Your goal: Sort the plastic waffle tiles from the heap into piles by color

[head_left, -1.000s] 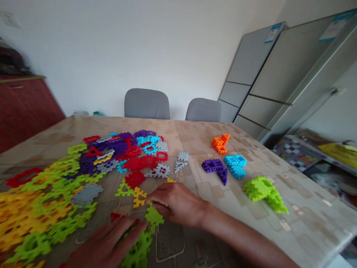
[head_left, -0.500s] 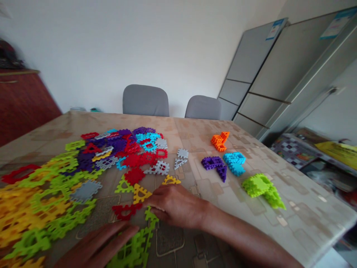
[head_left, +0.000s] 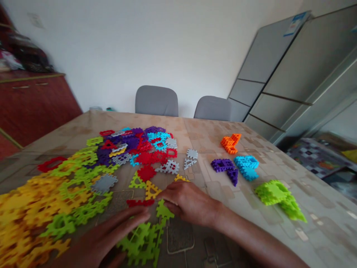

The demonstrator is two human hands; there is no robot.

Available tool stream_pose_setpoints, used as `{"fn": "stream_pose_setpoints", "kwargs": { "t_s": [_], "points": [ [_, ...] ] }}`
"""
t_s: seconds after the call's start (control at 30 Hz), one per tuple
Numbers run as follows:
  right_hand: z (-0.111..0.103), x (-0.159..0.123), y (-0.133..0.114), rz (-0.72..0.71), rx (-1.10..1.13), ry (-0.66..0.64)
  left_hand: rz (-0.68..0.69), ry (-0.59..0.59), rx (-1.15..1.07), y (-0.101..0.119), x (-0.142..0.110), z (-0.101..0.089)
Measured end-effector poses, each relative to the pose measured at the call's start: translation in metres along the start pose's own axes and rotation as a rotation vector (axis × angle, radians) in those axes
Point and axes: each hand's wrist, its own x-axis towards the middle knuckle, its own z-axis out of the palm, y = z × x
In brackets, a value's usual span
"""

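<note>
At my 10 o'clock, a red-brown sideboard [head_left: 30, 108] carries a dark heap [head_left: 28, 59], too blurred for me to make out. Beyond the patterned surface [head_left: 320, 238], two grey chairs [head_left: 156, 100] stand at 12 o'clock.

My right hand [head_left: 189, 203] sits at 6 o'clock, its fingers [head_left: 170, 197] curled down onto a lime-green snap tile [head_left: 163, 210], with a yellow triangle tile [head_left: 151, 190] just beside them. I cannot tell whether that grip is clenched on the tile or only touching it. My left hand [head_left: 103, 234] lies flatter at 7 o'clock, its grip released and its fingers stretched over a lime-green tile chain [head_left: 142, 238], just below a red tile [head_left: 140, 203].

A mixed pile of red, purple, blue and grey tiles [head_left: 136, 147] lies at 11 o'clock, with a yellow tile heap [head_left: 30, 216] at 8 o'clock. To the right, between 1 and 3 o'clock, are an orange stack [head_left: 231, 143], a purple stack [head_left: 224, 165], a blue stack [head_left: 247, 167] and a lime stack [head_left: 279, 199].

Against the earlier frame, my left fingertips have moved forward toward the red tile, which now lies closer to my right hand. The whole scene also sits further right in view.
</note>
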Motion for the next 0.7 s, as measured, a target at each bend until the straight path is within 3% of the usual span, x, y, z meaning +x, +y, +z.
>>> {"fn": "stream_pose_setpoints", "kwargs": {
  "t_s": [0.1,0.23,0.47,0.7],
  "points": [
    [-0.001,-0.002,0.002,0.037,0.027,0.022,-0.100,0.031,-0.028,0.014,0.016,-0.024],
    [-0.001,-0.003,0.005,0.069,0.042,0.040,-0.186,-0.023,-0.139,0.027,0.027,-0.042],
    [-0.006,-0.005,0.007,0.089,0.028,0.071,-0.240,-0.161,-0.271,0.029,0.018,-0.031],
    [-0.006,-0.005,0.008,0.098,0.029,0.053,-0.174,-0.211,-0.234,0.036,0.017,-0.030]
  ]
}}
